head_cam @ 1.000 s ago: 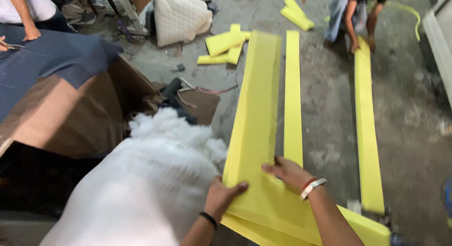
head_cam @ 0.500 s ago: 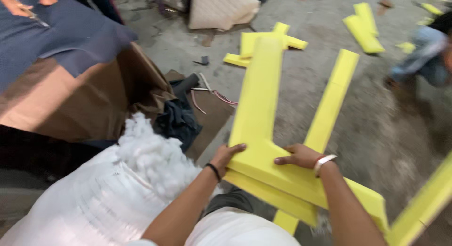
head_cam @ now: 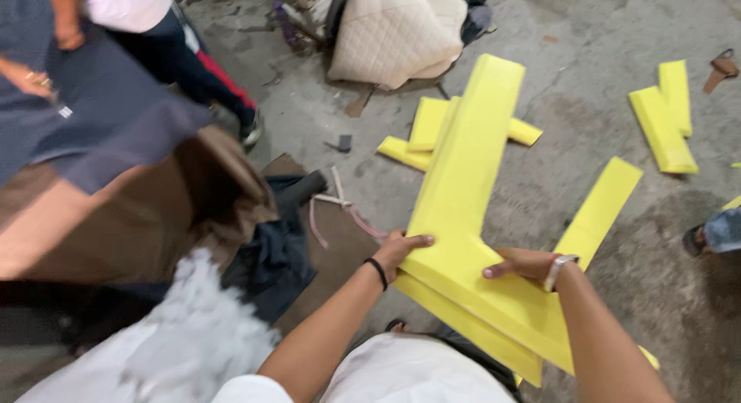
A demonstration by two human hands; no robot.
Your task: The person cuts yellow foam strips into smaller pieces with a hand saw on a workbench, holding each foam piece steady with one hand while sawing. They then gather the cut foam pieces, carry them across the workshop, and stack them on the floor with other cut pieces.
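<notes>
Yellow foam strips (head_cam: 463,218) are lying stacked above the grey concrete floor (head_cam: 587,86), while the left hand (head_cam: 401,252) and right hand (head_cam: 521,264) are gripping them, fingers pressed together on top.

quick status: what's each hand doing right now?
Left hand: closed on the near-left edge of the yellow foam stack.
Right hand: closed on the same stack, further right.

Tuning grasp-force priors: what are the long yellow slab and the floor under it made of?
Long yellow slab: looks like soft foam, matte, thick with square-cut edges; left hand and right hand hold its near end. Floor: apparently bare concrete, grey, rough and stained.
</notes>
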